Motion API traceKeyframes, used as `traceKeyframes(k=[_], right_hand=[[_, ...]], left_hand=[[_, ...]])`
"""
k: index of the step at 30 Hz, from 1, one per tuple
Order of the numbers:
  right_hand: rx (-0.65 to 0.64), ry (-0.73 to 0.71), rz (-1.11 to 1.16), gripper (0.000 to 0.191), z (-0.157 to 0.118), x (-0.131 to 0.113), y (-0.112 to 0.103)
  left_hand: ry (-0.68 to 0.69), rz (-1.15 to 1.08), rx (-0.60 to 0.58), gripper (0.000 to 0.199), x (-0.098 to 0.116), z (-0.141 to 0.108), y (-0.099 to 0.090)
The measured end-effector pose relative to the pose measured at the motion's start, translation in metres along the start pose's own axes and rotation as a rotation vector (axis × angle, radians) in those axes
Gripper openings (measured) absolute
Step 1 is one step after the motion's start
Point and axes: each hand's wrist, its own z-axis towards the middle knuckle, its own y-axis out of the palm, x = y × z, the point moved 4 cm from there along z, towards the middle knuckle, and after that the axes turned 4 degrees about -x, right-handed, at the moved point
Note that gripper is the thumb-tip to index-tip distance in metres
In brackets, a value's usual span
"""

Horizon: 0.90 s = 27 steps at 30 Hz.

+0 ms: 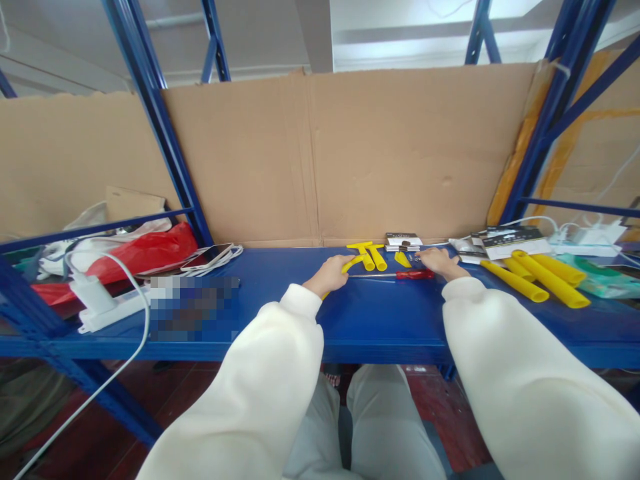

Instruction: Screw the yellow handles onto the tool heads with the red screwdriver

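My left hand (330, 275) is closed around a yellow plastic T-shaped handle (353, 263), whose lower end shows below the fingers. Just beyond it, two similar yellow T-shaped pieces (369, 260) lie on the blue tabletop (380, 313). A screwdriver with a red handle (415, 274) lies crosswise between my hands, its shaft toward the left. My right hand (440, 262) rests low over the table behind the screwdriver handle, fingers drawn together; whatever they pinch is too small to make out. Left of those fingertips is a small flat yellow piece (402, 259).
White-and-black packets (403, 241) lie against the cardboard wall (400, 153). Several yellow tubes (550, 277) and more packets (515, 242) are at the right. To the left are a phone (207, 257), a white power strip (115, 310) with a cable, and a red bag (145, 257).
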Motion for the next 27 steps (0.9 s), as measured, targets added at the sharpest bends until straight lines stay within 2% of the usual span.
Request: traceKeyframes(k=[3,9,15,19,22,27], right_hand=[[-0.059,0.061,-0.050,0.038,-0.003,0.001,-0.001],[-0.099,0.063,-0.054,0.040,-0.004,0.003,0.004],[-0.046,0.077,-0.046,0.035,-0.001,0.004,-0.003],[0.016,0.084,-0.062,0.036,-0.004,-0.005,-0.012],[0.036,0.054,-0.048,0.038,-0.010,-0.013,-0.015],[-0.030,-0.082,-0.082,0.034,-0.020,-0.032,-0.011]], left_hand=[[-0.001,-0.009,0.002,0.064,0.001,0.000,0.000],[0.000,-0.038,0.001,0.064,-0.002,0.000,0.001],[-0.009,-0.059,0.010,0.064,-0.004,0.001,0.002],[-0.018,0.035,-0.009,0.063,-0.002,0.000,0.002],[-0.004,0.103,-0.008,0.063,-0.001,-0.002,0.003],[0.036,0.123,0.019,0.064,0.001,-0.004,0.002]])
